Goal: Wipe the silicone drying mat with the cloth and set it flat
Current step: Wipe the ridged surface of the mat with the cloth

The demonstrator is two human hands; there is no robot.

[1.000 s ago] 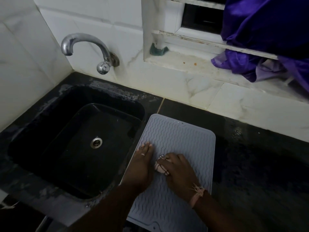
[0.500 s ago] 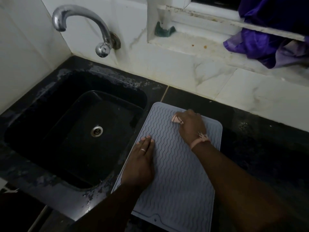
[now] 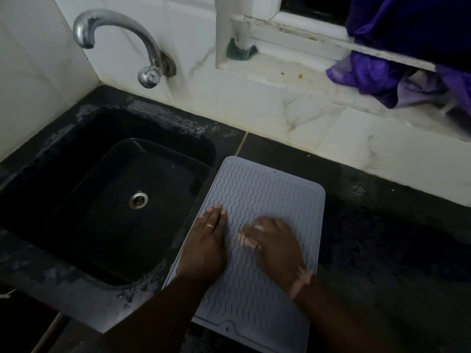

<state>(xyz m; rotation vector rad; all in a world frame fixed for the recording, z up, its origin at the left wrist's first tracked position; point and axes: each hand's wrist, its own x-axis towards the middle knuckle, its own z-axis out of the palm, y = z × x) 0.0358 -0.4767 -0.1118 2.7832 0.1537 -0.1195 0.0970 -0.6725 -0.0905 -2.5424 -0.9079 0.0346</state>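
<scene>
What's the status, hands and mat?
Left hand flat on mat, pinning it. Right hand blurred, over cloth. Mat flat beside sink; nothing in the way.

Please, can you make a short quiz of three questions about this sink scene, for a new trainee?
1. True or false: the mat lies in the sink.
2. Which hand lies flat on the mat's sink-side edge: A left hand, B right hand?
3. Fill in: the tap is mounted on the ____.

Key: 1 false, it lies on the counter; 2 A; 3 wall.
</scene>
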